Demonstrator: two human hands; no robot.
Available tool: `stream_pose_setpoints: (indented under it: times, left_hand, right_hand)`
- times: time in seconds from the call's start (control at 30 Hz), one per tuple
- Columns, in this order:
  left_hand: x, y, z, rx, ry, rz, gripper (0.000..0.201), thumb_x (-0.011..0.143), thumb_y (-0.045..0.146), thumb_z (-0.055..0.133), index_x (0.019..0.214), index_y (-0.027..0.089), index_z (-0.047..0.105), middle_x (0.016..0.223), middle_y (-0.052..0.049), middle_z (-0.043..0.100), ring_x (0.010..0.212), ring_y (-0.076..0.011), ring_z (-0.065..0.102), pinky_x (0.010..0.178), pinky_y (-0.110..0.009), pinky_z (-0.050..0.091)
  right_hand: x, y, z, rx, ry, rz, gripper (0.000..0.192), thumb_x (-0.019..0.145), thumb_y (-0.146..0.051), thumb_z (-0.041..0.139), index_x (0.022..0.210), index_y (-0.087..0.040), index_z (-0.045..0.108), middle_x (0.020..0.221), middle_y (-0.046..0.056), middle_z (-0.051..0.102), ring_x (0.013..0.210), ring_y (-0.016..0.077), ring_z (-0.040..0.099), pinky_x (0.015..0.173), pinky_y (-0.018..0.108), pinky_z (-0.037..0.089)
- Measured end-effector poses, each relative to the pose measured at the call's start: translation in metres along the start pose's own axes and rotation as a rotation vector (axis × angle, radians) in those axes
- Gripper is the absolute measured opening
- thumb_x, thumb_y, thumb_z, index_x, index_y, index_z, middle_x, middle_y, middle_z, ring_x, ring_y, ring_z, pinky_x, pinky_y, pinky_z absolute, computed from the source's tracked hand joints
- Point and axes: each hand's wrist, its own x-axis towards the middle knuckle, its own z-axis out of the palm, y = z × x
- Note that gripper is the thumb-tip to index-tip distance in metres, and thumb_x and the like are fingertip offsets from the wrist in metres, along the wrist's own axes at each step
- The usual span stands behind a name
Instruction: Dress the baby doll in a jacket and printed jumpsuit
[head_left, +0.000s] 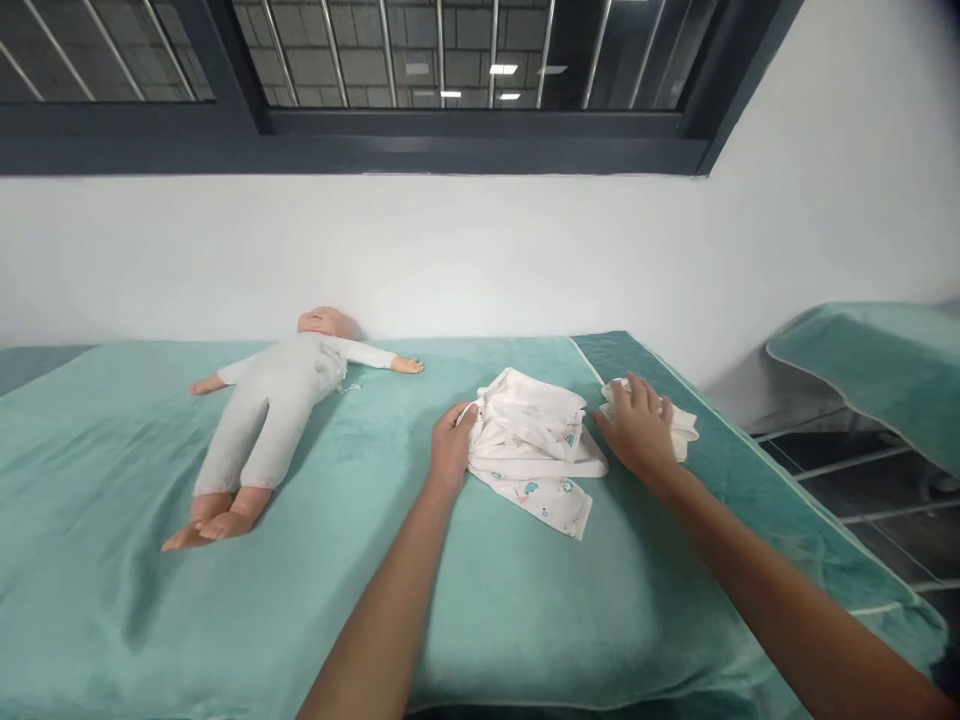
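My left hand (451,446) has its grip closed on the left edge of the crumpled white baby garment with small coloured prints (534,452), which lies on the teal towel-covered bed (112,560). My right hand (637,428) lies flat with fingers spread, holding nothing, on a small folded white cloth (684,425) just beside the garment. Well apart to the left, a baby doll in a pale grey suit (274,410) lies on its back.

White wall (480,250), barred dark window (465,60), perhaps tiled floor (862,480).
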Motion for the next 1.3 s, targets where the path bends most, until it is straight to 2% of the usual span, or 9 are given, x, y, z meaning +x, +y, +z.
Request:
stream_pose_setpoints:
  times: [0.1, 0.2, 0.3, 0.37, 0.47, 0.6, 0.73, 1.0, 1.3]
  left_hand:
    - [-0.001, 0.039, -0.006, 0.046, -0.116, 0.046, 0.030, 0.077, 0.043, 0.066, 0.085, 0.015, 0.073, 0.091, -0.004, 0.073, 0.089, -0.0203, 0.063, 0.082, -0.028, 0.046]
    - [-0.010, 0.099, -0.013, 0.246, -0.376, 0.247, 0.033, 0.083, 0.047, 0.060, 0.088, 0.017, 0.073, 0.096, -0.003, 0.073, 0.092, -0.0206, 0.063, 0.083, -0.028, 0.046]
    - [-0.023, 0.161, -0.020, 0.423, -0.477, 0.443, 0.034, 0.088, 0.047, 0.055, 0.091, 0.018, 0.073, 0.097, -0.003, 0.073, 0.092, -0.0194, 0.064, 0.082, -0.027, 0.046]
    - [-0.031, 0.193, -0.027, 0.576, -0.480, 0.550, 0.034, 0.092, 0.045, 0.049, 0.093, 0.020, 0.071, 0.097, -0.002, 0.073, 0.091, -0.0188, 0.064, 0.080, -0.027, 0.045]
    - [-0.041, 0.221, -0.041, 0.952, -0.300, 0.684, 0.026, 0.092, 0.037, 0.047, 0.093, 0.022, 0.069, 0.093, -0.001, 0.072, 0.088, -0.0200, 0.063, 0.076, -0.029, 0.044]
    - [-0.047, 0.228, -0.061, 1.342, 0.048, 0.743, 0.025, 0.083, 0.015, 0.047, 0.097, 0.023, 0.066, 0.102, -0.004, 0.067, 0.084, -0.0212, 0.062, 0.071, -0.032, 0.042]
    - [-0.048, 0.221, -0.075, 1.296, 0.208, 0.719, 0.026, 0.080, 0.012, 0.045, 0.096, 0.022, 0.064, 0.104, -0.006, 0.065, 0.083, -0.0213, 0.060, 0.072, -0.034, 0.043]
    - [-0.067, 0.228, -0.062, 0.779, 0.055, 0.624, 0.019, 0.083, 0.020, 0.047, 0.092, 0.022, 0.063, 0.089, -0.001, 0.068, 0.078, -0.0164, 0.058, 0.071, -0.027, 0.045]
    - [-0.074, 0.230, -0.074, 0.803, 0.041, 0.434, 0.017, 0.083, 0.035, 0.053, 0.081, 0.022, 0.063, 0.073, 0.001, 0.064, 0.068, -0.0164, 0.054, 0.059, -0.026, 0.041]
  right_hand:
    - [0.014, -0.040, -0.036, 0.373, -0.152, -0.262, 0.058, 0.093, -0.044, 0.047, 0.142, -0.015, 0.041, 0.147, 0.016, 0.044, 0.137, 0.0283, 0.038, 0.110, 0.046, 0.035]
    - [0.033, -0.090, -0.086, 0.675, -0.221, -0.480, 0.055, 0.090, -0.042, 0.053, 0.141, -0.025, 0.044, 0.145, 0.007, 0.049, 0.133, 0.0238, 0.044, 0.106, 0.039, 0.039]
    - [0.051, -0.131, -0.136, 0.748, -0.317, -0.618, 0.030, 0.089, -0.039, 0.053, 0.111, -0.023, 0.066, 0.107, 0.003, 0.069, 0.100, 0.0198, 0.062, 0.084, 0.030, 0.047]
    - [0.061, -0.146, -0.163, 0.666, -0.288, -0.607, 0.024, 0.089, -0.035, 0.050, 0.092, -0.020, 0.069, 0.083, 0.000, 0.069, 0.079, 0.0167, 0.062, 0.069, 0.027, 0.043]
    - [0.070, -0.153, -0.192, 0.467, -0.154, -0.606, 0.023, 0.090, -0.031, 0.047, 0.094, -0.021, 0.067, 0.079, 0.000, 0.068, 0.073, 0.0160, 0.059, 0.065, 0.026, 0.036]
    - [0.067, -0.150, -0.209, 0.144, -0.028, -0.547, 0.030, 0.091, -0.024, 0.040, 0.110, -0.022, 0.062, 0.084, 0.004, 0.069, 0.069, 0.0190, 0.058, 0.060, 0.027, 0.031]
    - [0.054, -0.138, -0.216, -0.001, -0.032, -0.414, 0.032, 0.089, -0.020, 0.039, 0.111, -0.021, 0.062, 0.086, 0.006, 0.069, 0.066, 0.0202, 0.058, 0.057, 0.028, 0.029]
    - [0.020, -0.146, -0.226, 0.099, 0.063, -0.327, 0.024, 0.092, -0.030, 0.038, 0.085, -0.021, 0.059, 0.082, 0.003, 0.066, 0.065, 0.0163, 0.054, 0.056, 0.027, 0.027]
    - [0.034, -0.112, -0.199, 0.106, 0.040, -0.272, 0.025, 0.088, -0.020, 0.039, 0.103, -0.021, 0.059, 0.095, 0.006, 0.069, 0.074, 0.0211, 0.058, 0.059, 0.029, 0.033]
